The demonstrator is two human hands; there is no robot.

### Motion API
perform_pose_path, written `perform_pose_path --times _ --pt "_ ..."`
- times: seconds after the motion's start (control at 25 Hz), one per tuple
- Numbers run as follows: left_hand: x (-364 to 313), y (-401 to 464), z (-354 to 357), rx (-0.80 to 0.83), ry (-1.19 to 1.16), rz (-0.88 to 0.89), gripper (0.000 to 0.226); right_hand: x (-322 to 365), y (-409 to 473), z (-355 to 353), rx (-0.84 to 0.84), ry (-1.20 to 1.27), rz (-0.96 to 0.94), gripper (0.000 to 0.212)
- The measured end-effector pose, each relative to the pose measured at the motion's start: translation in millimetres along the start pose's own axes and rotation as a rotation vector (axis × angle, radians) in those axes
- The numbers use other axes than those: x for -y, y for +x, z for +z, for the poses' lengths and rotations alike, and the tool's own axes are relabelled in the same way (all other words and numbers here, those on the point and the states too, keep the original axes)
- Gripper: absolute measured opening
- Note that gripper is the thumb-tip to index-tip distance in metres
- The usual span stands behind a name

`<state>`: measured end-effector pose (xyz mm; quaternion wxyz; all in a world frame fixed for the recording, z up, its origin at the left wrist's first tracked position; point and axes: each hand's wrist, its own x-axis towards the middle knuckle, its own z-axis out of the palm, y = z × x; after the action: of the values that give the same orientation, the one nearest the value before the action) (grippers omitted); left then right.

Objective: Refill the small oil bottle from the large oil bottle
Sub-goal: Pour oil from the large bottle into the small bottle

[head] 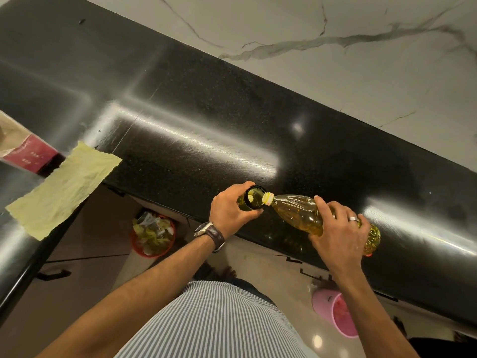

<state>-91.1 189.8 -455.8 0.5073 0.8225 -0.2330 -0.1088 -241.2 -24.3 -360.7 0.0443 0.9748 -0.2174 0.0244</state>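
I see left hand [229, 210] gripping small dark open-mouthed oil bottle [251, 198]; right hand [338, 229] wraps large clear plastic oil bottle [304, 215], long axis near-horizontal (yellow neck touching small mouth).

the scene is dimly lit from overhead. broad white glare streaks are reflected on the polished black counter [196, 120]. straight edges are bowed by wide-angle distortion, and the corners are softened.

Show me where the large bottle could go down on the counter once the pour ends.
Bare black counter lies between the hands and the marble wall. Crowded: the left end, with the yellow cloth and red box.
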Motion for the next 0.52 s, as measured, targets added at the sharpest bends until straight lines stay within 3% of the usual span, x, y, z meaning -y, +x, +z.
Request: perform_pose_path --times 0.52 --pt "-0.9 -0.1 -0.2 0.004 0.001 -0.014 0.068 -4.4 1.8 0.3 -0.014 -0.033 -0.006 0.089"
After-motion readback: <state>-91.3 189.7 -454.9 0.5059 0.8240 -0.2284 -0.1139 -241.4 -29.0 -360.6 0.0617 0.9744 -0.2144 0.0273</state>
